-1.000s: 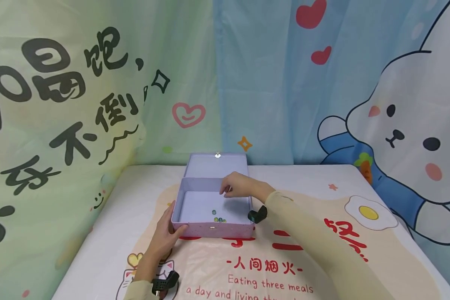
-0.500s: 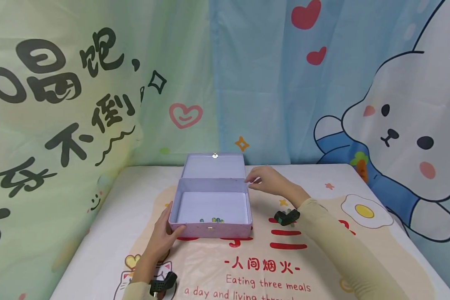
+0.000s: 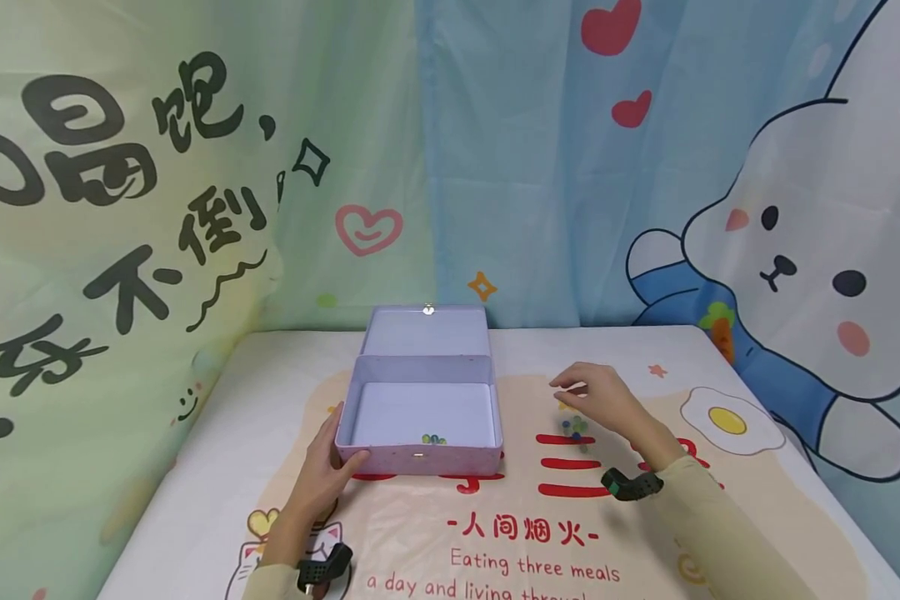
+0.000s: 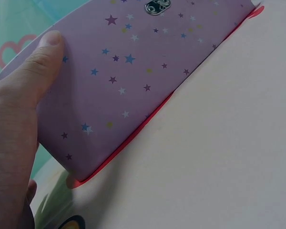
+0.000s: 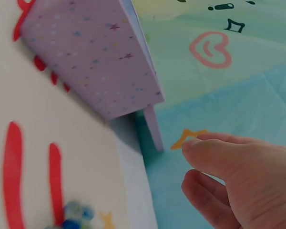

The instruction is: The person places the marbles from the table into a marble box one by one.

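Note:
A shallow lilac box [image 3: 420, 460] patterned with small stars stands on the table, its lid [image 3: 425, 330] tipped back. My left hand [image 3: 326, 462] grips its front left corner; in the left wrist view the thumb [image 4: 46, 52] lies along the starry front. Several small marbles [image 3: 433, 439] rest on the box floor by the front wall. To the right of the box hangs my right hand [image 3: 600, 400], thumb and index finger drawn together; I cannot tell whether they pinch anything. Below those fingertips, a cluster of green and blue marbles [image 3: 576, 427] sits on the tablecloth.
The printed tablecloth [image 3: 525, 575] carries red lettering and a fried-egg picture. Behind the table hangs a cartoon curtain [image 3: 517, 167]. A black wrist camera [image 3: 630, 485] is strapped to the right wrist, and a similar wrist camera [image 3: 326, 567] to the left.
My right hand has moved from inside the box, past its right rim, to over the table on the right. A loose marble in the box has rolled. The left hand keeps its grip.

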`<state>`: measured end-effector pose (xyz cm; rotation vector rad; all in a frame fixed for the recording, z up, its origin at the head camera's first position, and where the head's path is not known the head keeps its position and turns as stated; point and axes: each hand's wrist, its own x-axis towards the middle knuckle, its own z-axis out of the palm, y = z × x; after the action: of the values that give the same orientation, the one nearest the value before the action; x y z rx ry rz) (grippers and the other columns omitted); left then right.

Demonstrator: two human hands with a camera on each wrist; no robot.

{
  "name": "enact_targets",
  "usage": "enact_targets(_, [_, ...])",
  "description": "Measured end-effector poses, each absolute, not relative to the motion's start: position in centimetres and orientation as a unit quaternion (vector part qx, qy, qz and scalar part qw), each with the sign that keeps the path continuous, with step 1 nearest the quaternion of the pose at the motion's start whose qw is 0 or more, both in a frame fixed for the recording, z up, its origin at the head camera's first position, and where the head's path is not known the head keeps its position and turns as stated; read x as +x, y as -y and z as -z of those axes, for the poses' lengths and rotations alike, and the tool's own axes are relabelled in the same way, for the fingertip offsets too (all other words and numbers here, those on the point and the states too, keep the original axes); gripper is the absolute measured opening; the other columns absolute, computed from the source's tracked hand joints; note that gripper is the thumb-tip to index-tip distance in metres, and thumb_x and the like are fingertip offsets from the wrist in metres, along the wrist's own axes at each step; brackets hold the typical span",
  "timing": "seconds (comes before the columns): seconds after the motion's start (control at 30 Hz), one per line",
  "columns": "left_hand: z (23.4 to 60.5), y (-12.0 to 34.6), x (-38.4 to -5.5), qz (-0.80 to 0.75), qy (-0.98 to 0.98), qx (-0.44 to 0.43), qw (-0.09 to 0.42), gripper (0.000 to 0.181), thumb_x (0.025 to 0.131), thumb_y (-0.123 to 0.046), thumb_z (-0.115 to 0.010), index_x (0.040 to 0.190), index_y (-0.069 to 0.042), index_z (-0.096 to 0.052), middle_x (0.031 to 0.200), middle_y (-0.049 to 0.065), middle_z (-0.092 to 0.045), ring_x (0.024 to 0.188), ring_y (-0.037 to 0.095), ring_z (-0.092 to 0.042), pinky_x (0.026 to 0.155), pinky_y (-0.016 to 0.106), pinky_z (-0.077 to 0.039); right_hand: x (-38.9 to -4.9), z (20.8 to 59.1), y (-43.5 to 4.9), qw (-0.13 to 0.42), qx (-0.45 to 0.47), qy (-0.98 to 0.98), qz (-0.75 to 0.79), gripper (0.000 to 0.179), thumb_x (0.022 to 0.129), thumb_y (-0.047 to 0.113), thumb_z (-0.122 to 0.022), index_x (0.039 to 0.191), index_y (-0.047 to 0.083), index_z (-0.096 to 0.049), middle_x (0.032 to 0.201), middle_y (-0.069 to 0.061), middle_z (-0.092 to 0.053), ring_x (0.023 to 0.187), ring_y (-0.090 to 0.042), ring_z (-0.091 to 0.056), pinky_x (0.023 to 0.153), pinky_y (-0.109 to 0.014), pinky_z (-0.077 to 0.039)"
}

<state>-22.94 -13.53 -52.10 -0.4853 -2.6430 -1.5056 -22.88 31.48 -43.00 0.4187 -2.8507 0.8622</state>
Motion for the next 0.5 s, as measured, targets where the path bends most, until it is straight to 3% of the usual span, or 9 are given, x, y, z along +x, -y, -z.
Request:
enact_targets(0.23, [52.0, 13.5, -22.8, 0.494, 0.852, -0.167, 0.034, 0.090, 0.085, -0.036, -0.069, 0.153, -0.030, -0.010, 0.158, 0.005, -0.021, 0.144, 0.034, -0.023, 0.111, 0.059, -0.024, -20.3, 44.9, -33.3, 0.064, 0.094, 0.951, -0.287, 0.023, 0.082, 0.011, -0.073, 0.104, 0.006, -0.072, 0.097, -0.005, -0.069, 0.090, -0.022, -0.066, 0.078, -0.039, -0.057])
enact_targets(0.5, [52.2, 13.5, -22.9, 0.493, 0.855, -0.157, 0.024, 0.091, 0.085, -0.037, -0.069, 0.154, -0.028, -0.011, 0.159, 0.001, -0.020, 0.145, 0.031, -0.023, 0.112, 0.057, -0.025, -18.9, 46.4, -33.9, 0.040, 0.079, 0.954, -0.288, 0.019, 0.082, 0.012, -0.074, 0.100, 0.008, -0.073, 0.094, -0.002, -0.069, 0.088, -0.019, -0.065, 0.078, -0.038, -0.057])
